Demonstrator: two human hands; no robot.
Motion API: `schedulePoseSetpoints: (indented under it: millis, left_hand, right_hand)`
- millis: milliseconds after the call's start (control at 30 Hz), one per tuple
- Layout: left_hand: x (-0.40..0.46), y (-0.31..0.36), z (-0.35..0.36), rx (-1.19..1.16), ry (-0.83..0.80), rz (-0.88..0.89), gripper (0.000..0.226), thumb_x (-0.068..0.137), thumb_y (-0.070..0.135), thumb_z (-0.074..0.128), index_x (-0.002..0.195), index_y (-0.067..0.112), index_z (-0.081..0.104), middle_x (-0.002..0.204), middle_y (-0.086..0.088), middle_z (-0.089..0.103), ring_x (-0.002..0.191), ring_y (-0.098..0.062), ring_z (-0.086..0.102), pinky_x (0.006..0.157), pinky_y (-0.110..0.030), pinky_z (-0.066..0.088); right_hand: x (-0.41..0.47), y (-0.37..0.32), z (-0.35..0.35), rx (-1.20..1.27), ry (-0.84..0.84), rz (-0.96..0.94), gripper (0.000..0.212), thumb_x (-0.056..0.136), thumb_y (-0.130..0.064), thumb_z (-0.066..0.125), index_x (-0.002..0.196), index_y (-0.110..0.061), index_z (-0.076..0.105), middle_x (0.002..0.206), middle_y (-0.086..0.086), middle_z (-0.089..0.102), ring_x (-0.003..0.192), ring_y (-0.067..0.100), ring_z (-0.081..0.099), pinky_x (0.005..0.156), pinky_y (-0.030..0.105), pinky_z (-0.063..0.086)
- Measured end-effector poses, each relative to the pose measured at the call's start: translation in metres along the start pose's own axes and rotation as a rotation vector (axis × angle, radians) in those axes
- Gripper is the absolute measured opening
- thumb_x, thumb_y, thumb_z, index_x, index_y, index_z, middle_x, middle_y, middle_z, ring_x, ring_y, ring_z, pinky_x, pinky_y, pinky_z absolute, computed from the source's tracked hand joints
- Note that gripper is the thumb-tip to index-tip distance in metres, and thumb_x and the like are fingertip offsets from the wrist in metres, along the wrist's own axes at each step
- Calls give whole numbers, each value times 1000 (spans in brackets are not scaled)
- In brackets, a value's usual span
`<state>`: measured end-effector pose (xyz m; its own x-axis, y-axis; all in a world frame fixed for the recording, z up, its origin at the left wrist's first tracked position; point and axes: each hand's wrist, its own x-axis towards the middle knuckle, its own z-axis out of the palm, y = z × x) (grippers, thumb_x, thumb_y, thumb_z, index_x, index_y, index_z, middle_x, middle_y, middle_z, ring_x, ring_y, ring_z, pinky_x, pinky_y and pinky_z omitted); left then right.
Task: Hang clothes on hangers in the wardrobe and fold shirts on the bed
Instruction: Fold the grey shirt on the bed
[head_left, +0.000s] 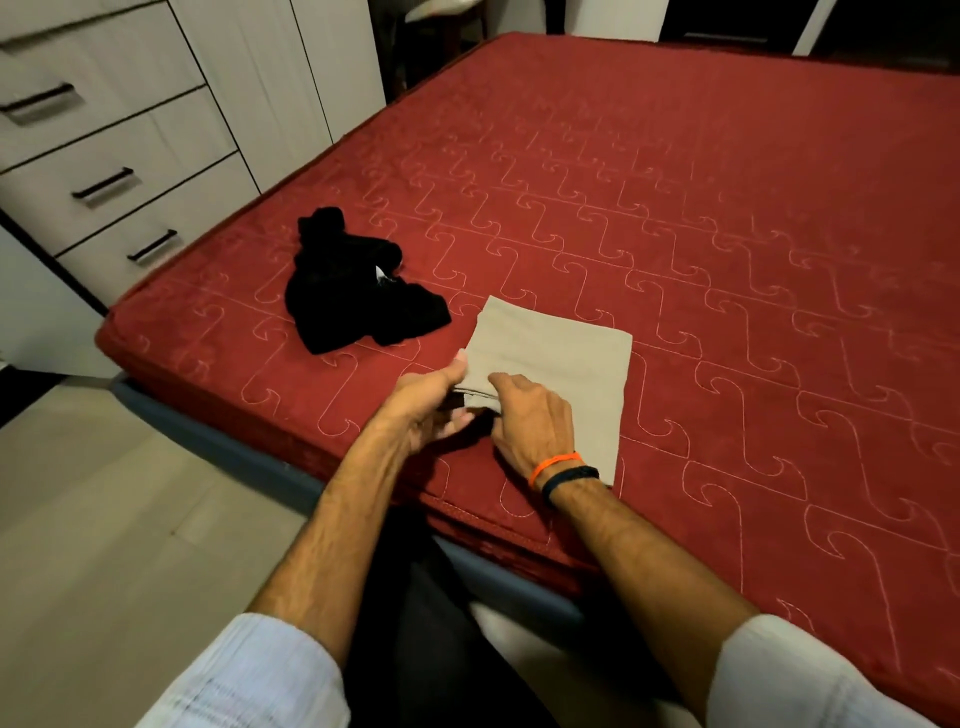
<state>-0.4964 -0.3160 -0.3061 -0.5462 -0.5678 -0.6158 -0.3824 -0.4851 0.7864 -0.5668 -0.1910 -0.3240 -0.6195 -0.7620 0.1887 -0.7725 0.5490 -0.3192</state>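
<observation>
A beige shirt (566, 364), folded into a flat rectangle, lies on the red quilted bed (727, 234) near its front edge. My left hand (431, 405) grips the folded shirt's near left corner, thumb on top and fingers underneath. My right hand (530, 421), with an orange band and a dark band at the wrist, pinches the same left edge from above. A crumpled black garment (353, 291) lies on the bed to the left of the beige shirt, a short gap apart from it.
A white chest of drawers (104, 171) with dark handles stands left of the bed, and white wardrobe panels (291, 78) stand beyond it. Light floor (104, 519) runs along the bed's near left side.
</observation>
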Motion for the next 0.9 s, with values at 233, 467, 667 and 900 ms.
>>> schedulePoseSetpoints:
  millis: [233, 467, 667, 900]
  left_hand:
    - [14, -10, -3, 106, 104, 114, 13, 96, 6, 61, 109, 5, 61, 80, -5, 68, 49, -6, 64, 49, -19, 52]
    - [31, 4, 24, 142, 129, 262, 35, 83, -10, 69, 116, -2, 63, 102, -14, 70, 71, -20, 63, 65, -35, 57]
    - [19, 4, 38, -69, 173, 371, 54, 78, -17, 68, 123, 1, 45, 115, -6, 60, 91, -17, 66, 65, -30, 58]
    - [-2, 15, 36, -26, -140, 565, 23, 79, -13, 68, 93, 5, 66, 75, 6, 74, 69, -6, 67, 67, -23, 54]
  right_hand:
    - [10, 28, -48, 313, 89, 32, 53, 73, -11, 53, 121, -25, 69, 106, 7, 75, 100, 32, 67, 87, 38, 53]
    - [6, 56, -116, 476, 80, -132, 64, 60, -8, 40, 112, -20, 74, 102, -7, 75, 97, 9, 68, 86, 22, 51]
    - [-2, 83, -140, 788, 145, -119, 55, 67, 8, 40, 105, -13, 75, 94, -15, 73, 90, -2, 64, 76, 20, 49]
    - [-18, 120, -144, 1235, 176, 113, 7, 85, -1, 68, 92, 1, 66, 86, 9, 66, 80, 19, 60, 72, 34, 49]
